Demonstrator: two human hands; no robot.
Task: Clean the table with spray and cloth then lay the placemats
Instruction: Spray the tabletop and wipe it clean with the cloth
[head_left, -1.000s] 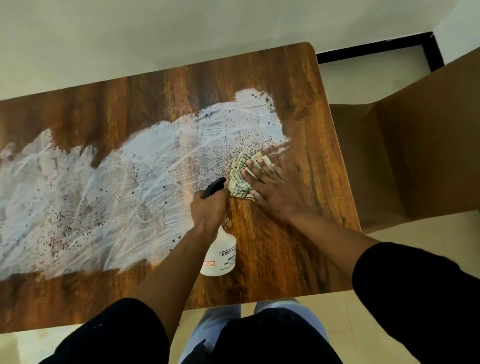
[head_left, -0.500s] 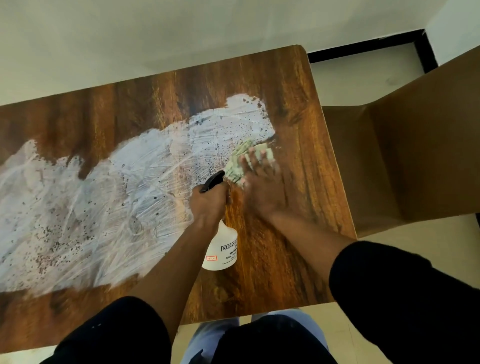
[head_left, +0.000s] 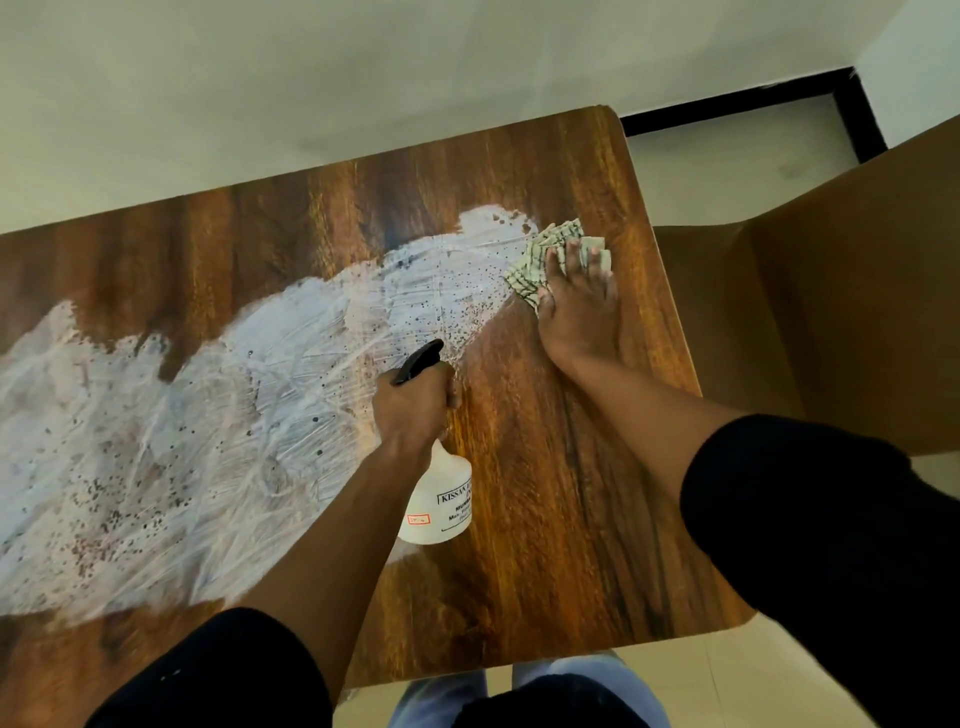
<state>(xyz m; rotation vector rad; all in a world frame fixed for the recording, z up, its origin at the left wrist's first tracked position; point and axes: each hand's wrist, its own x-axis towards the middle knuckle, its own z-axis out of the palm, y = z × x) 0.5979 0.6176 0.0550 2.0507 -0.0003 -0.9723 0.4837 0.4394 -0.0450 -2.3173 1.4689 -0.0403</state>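
The right hand (head_left: 576, 306) presses the cloth (head_left: 540, 260) flat at the counter's (head_left: 545, 519) two o'clock to wipe white residue (head_left: 208, 415), while the left hand (head_left: 410, 410), grip clamped, keeps the bottle (head_left: 441, 499) ready.

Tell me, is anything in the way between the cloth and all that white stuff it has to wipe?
Nothing visible. The cloth under the right hand sits at the white smear's right end. The spray bottle in the left hand stands nearer, beside it.

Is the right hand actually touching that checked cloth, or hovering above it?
Touching. The head view shows the right hand lying flat on the cloth, fingers spread over it, pressing it against the table.
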